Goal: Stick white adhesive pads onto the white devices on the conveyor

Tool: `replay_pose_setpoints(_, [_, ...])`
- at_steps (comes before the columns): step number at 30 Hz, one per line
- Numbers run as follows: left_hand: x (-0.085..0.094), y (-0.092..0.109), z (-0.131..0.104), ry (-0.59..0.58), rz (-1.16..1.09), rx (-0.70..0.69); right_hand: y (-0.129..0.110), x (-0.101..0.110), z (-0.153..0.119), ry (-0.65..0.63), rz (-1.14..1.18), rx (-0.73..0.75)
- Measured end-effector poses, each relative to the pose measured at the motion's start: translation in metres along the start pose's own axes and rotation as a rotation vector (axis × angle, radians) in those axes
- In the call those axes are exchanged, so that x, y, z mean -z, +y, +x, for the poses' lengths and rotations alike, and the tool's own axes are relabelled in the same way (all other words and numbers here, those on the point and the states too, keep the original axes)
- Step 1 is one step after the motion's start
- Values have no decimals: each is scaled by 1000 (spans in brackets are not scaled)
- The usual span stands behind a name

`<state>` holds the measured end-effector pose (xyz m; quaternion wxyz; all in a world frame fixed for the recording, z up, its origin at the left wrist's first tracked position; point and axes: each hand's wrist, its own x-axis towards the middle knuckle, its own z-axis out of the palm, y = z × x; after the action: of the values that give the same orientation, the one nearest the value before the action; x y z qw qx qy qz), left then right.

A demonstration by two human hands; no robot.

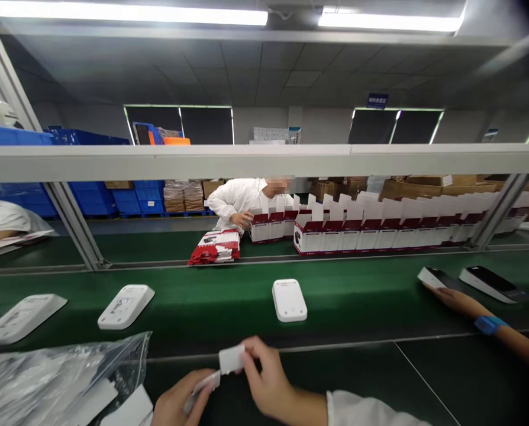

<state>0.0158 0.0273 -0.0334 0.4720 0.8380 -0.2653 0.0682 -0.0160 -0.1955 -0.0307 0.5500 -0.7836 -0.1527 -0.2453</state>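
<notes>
My left hand (pixel 182 399), low in the view, pinches a small pale piece (pixel 206 386) between thumb and fingers. Just to its right, my right hand (pixel 267 376) grips a small white card (pixel 231 359) by its right end. The two pieces meet or nearly meet at their near ends. Beyond my hands, a white device (pixel 290 300) lies on the green belt (pixel 211 296). Another white device (pixel 126 306) rests farther left, beside a third (pixel 22 318).
A clear plastic bag (pixel 60 378) with white pieces fills the lower left. Another person's hand (pixel 457 300) touches a device (pixel 437 278) at right. Behind the rail (pixel 264 163), a person in white (pixel 238 201) handles open boxes (pixel 357 234) near flat red-white cartons (pixel 218 245).
</notes>
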Motion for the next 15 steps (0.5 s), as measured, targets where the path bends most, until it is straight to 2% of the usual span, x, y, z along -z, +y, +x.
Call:
replay_pose_setpoints(2, [5, 9, -1, 8, 33, 6, 4, 2, 5, 46, 141, -143])
replay_pose_setpoints(5, [8, 19, -3, 21, 39, 26, 15, 2, 11, 61, 284, -250])
replay_pose_setpoints(10, [7, 27, -2, 51, 0, 51, 24, 0, 13, 30, 315, -279])
replay_pose_setpoints(15, [11, 24, 1, 91, -58, 41, 22, 1, 11, 13, 276, -274])
